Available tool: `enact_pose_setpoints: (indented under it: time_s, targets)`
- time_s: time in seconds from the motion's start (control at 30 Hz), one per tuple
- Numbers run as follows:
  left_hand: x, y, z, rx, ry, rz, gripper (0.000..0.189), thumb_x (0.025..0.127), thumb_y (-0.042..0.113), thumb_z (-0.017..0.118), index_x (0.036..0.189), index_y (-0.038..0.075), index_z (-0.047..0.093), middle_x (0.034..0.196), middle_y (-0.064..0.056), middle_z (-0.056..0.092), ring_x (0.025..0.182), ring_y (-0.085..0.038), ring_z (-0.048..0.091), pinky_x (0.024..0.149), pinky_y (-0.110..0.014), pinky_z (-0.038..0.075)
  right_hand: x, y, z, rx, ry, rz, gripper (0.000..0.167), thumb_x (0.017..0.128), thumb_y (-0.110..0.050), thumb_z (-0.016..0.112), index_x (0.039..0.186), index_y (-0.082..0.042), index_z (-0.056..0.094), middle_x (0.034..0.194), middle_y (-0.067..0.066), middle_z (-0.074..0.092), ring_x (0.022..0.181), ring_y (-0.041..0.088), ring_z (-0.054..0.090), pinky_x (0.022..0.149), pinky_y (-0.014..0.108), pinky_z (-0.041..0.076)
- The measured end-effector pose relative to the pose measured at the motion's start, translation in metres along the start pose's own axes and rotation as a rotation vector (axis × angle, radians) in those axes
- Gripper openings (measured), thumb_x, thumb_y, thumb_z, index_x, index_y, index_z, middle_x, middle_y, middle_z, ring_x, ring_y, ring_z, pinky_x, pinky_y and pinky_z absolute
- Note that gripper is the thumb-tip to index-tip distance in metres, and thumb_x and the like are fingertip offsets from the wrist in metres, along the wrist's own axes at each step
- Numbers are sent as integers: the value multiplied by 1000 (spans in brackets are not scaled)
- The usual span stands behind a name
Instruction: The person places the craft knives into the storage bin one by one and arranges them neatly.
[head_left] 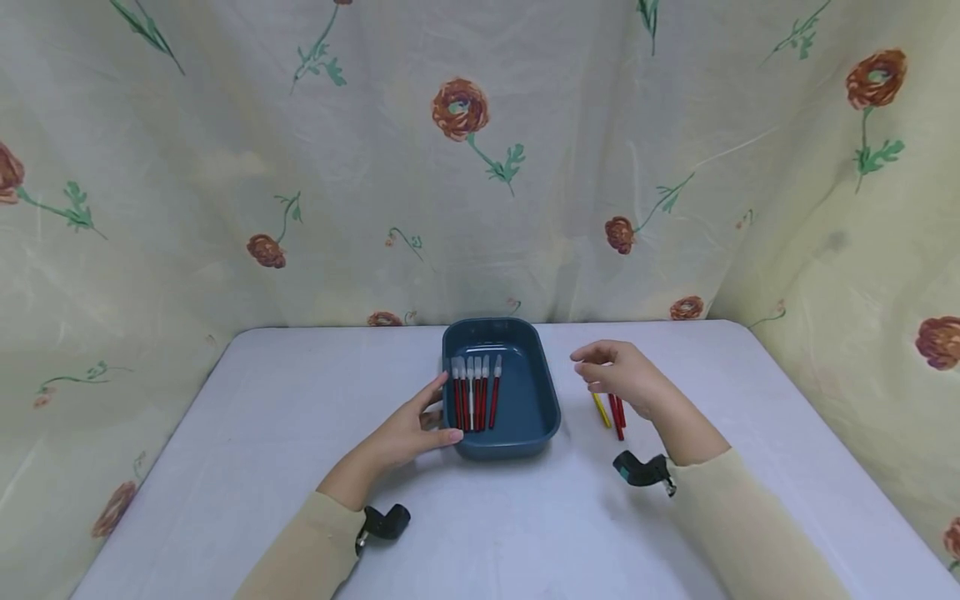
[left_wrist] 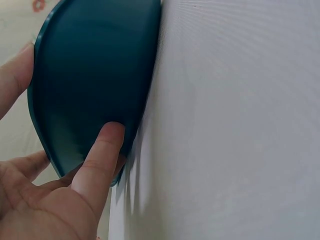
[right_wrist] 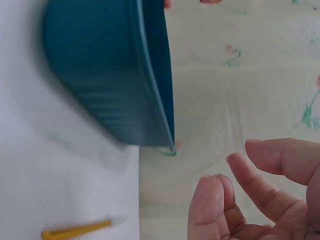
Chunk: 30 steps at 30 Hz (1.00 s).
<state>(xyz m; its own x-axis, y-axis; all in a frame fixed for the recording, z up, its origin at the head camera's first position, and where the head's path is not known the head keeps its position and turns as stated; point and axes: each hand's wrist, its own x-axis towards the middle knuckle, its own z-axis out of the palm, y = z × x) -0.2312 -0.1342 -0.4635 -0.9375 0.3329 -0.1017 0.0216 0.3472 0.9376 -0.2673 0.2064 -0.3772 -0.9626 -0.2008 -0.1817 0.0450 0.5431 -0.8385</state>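
Observation:
A dark blue plastic tray stands near the back middle of the table. Along its left side lie several slim red pens with pale caps, side by side, one with a whiter barrel. My left hand holds the tray's front left corner, thumb and fingers spread along its wall. Right of the tray, my right hand is in the air, fingers loosely bent with nothing between them. Below it on the table lie a yellow pen and a few red pens, their far ends hidden by that hand.
The white-covered table extends on both sides of the tray. A flowered curtain hangs behind and beside it. Each wrist carries a small black camera, one on the left and one on the right.

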Motion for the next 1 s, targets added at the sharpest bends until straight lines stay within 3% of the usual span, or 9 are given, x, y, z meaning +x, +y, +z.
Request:
enact_pose_setpoints:
  time_s: [0.53, 0.73, 1.0]
  targets:
    - [0, 0, 0, -5, 5, -5, 100, 84, 30, 83, 161, 31, 20, 163, -17, 26, 143, -43, 34, 110, -52, 38, -4, 44, -28, -2, 37, 68, 37, 103, -14, 55, 135, 5, 54, 126, 23, 56, 115, 37, 55, 92, 38, 55]
    - [0, 0, 0, -8, 5, -2, 100, 84, 29, 83, 161, 30, 19, 162, -17, 26, 143, -43, 35, 110, -52, 38, 0, 63, -31, -2, 43, 124, 34, 102, -11, 56, 132, 5, 56, 118, 19, 59, 104, 29, 56, 82, 30, 55]
    - [-1, 2, 1, -9, 3, -4, 101, 84, 28, 83, 161, 29, 19, 162, -17, 26, 143, -43, 36, 110, -52, 38, 10, 87, -27, 14, 60, 149, 29, 100, -7, 56, 126, 6, 59, 102, 14, 60, 81, 20, 57, 69, 30, 53]
